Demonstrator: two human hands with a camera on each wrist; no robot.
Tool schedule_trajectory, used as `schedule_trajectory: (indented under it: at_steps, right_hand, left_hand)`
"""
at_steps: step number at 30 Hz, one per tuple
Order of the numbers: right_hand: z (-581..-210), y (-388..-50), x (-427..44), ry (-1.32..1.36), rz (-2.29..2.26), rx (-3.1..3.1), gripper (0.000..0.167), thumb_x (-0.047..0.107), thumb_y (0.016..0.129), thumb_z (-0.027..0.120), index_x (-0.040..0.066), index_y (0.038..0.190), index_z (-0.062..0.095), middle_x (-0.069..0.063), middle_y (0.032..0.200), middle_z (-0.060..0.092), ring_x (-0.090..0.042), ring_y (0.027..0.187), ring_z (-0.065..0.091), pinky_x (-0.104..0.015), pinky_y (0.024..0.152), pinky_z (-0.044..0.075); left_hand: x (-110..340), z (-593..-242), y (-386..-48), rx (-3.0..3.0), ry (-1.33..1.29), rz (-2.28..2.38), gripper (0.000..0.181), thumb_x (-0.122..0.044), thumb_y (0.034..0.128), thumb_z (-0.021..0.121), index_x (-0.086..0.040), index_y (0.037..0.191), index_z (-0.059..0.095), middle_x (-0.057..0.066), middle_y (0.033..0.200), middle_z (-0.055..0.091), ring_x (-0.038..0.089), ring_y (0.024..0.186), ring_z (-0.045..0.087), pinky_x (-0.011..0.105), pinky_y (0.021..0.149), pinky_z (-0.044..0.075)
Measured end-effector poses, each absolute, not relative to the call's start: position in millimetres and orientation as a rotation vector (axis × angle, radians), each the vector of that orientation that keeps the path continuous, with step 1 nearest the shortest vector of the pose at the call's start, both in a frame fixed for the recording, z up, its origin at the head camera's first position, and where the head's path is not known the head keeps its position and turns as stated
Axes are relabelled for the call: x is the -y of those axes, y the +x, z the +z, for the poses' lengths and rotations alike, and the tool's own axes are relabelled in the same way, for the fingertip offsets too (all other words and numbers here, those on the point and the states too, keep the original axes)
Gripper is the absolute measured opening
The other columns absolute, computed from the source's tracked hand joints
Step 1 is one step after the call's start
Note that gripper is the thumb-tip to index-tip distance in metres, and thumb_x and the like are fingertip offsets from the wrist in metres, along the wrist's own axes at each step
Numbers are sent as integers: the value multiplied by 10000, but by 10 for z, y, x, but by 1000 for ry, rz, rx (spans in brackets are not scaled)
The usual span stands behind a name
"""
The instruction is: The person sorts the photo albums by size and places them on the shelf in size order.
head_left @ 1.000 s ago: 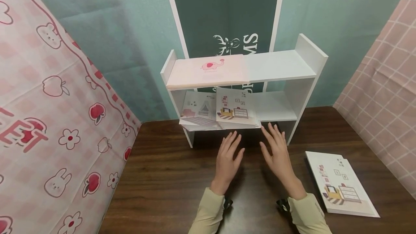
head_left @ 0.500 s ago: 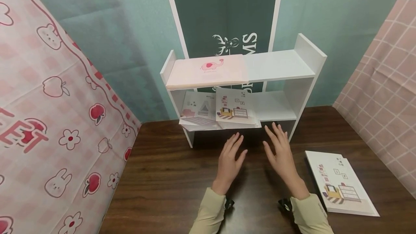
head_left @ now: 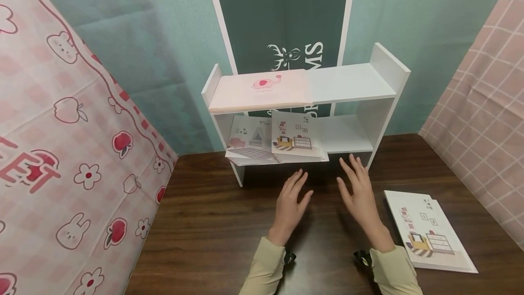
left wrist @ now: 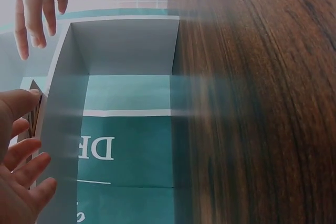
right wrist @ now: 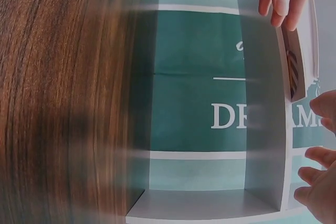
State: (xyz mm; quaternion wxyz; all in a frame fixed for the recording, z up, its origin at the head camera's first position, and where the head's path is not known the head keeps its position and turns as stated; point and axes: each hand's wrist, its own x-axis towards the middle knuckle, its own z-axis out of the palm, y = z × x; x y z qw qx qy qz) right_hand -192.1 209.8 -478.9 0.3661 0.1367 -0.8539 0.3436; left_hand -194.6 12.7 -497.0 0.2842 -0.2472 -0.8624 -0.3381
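Observation:
My left hand (head_left: 288, 211) hovers before the white two-tier shelf (head_left: 345, 133), fingers loosely extended and holding nothing. To its right is my right hand (head_left: 362, 199), fingers spread, also holding nothing. On the lower shelf lie two piles of thin white picture books: a greyish one (head_left: 251, 138) at the left, and a book with a yellow armchair drawing (head_left: 296, 135) beside it, their edges jutting past the shelf front. A pale pink item with an elephant print (head_left: 262, 88) covers the left part of the top shelf. Both wrist views show fingers in front of the shelf.
A stack of white books (head_left: 435, 236) lies on the dark wooden table (head_left: 196, 240) at the right. Behind the shelf hangs a green cloth backdrop (head_left: 172, 49). Pink patterned cloths (head_left: 98, 149) stand at the left and right sides.
My right hand has shifted to the right, away from the lower shelf's books. The left hand has drifted slightly right and back. Books and shelf stay in place.

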Motion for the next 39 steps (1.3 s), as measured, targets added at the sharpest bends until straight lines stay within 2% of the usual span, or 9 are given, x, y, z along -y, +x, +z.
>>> schedule_trajectory:
  at_steps: [13, 17, 27, 35, 39]
  right_hand:
    - [-4803, -1891, -2149, 352, 899, 2172, 628, -77, 764, 684, 87, 1341, 498, -223, 1414, 389, -391, 1350, 275, -596, 1091, 157]
    - [-4813, -1885, -2171, 344, 900, 2177, 627, -77, 765, 684, 85, 1341, 497, -220, 1416, 387, -401, 1345, 278, -603, 1086, 161]
    - [-4846, -1860, -2213, 318, 913, 2207, 623, -74, 776, 673, 70, 1351, 481, -221, 1421, 378, -471, 1304, 297, -587, 1096, 154]
    - [-4842, -1847, -2230, 307, 945, 2223, 602, -63, 792, 663, 49, 1351, 472, -213, 1433, 363, -409, 1353, 253, -586, 1099, 146]
    - [-4838, -1840, -2240, 299, 960, 2243, 609, -51, 804, 657, 75, 1366, 461, -220, 1435, 356, -402, 1361, 238, -593, 1096, 140]
  left_hand:
    - [-166, -4995, -1928, 2372, -652, -955, 530, -296, 893, 614, -172, 1380, 447, 50, 1388, 472, 161, 1276, 434, 330, 976, 446]
    - [-172, -5015, -1926, 2368, -656, -960, 534, -292, 888, 621, -150, 1375, 455, 53, 1384, 476, 163, 1266, 445, 328, 957, 461]
    - [-192, -5091, -1907, 2398, -636, -943, 568, -326, 885, 616, -189, 1400, 417, 37, 1384, 473, 167, 1239, 470, 330, 912, 490]
    - [-210, -5066, -1877, 2414, -635, -988, 578, -320, 879, 625, -199, 1403, 412, 33, 1393, 462, 175, 1234, 477, 337, 903, 496]
    - [-231, -5055, -1863, 2418, -641, -1000, 575, -321, 880, 625, -204, 1402, 413, 33, 1395, 458, 175, 1235, 477, 335, 904, 495]
